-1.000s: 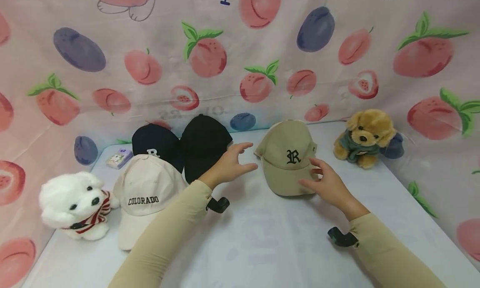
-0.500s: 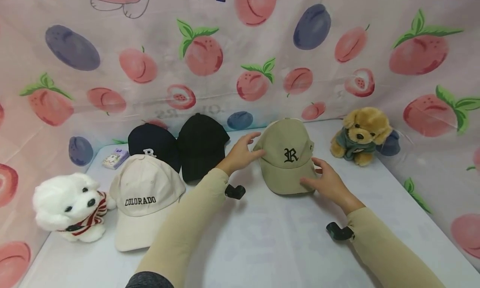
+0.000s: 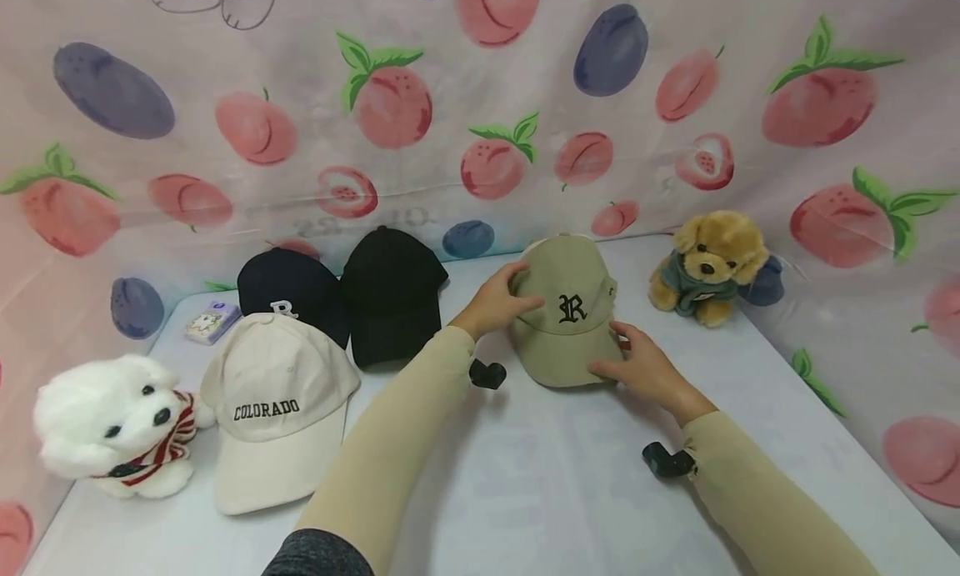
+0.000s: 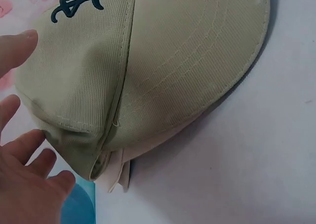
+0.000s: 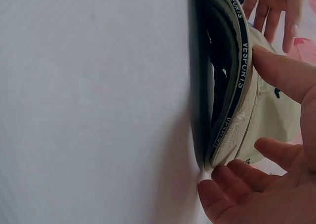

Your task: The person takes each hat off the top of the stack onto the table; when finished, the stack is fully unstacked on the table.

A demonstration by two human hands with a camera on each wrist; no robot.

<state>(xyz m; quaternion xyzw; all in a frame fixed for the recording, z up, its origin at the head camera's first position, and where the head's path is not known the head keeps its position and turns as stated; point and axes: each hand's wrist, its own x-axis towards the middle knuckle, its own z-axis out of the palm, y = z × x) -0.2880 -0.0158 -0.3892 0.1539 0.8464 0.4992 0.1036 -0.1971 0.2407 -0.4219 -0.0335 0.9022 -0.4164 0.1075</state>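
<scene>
A khaki cap (image 3: 570,297) with a black letter R on its front sits on the white table, its brim facing me. My left hand (image 3: 495,303) is at the cap's left side, thumb extended by the front panel. In the left wrist view, a fingertip (image 4: 37,135) meets the cap's lower edge. My right hand (image 3: 648,368) is at the right side, its thumb by the brim. The right wrist view shows that thumb (image 5: 276,70) at the cap's edge and loosely bent fingers beside the band, which bears VESPORTS lettering.
Left of the khaki cap stand a black cap (image 3: 393,301), a navy cap (image 3: 288,284) and a cream COLORADO cap (image 3: 277,384). A white plush dog (image 3: 112,418) and a small purple box (image 3: 212,322) lie farther left. A brown plush dog (image 3: 708,267) sits back right.
My left hand has moved right, from the gap beside the black cap to the khaki cap's left side. My right hand stays near the brim. The whole head view has shifted slightly.
</scene>
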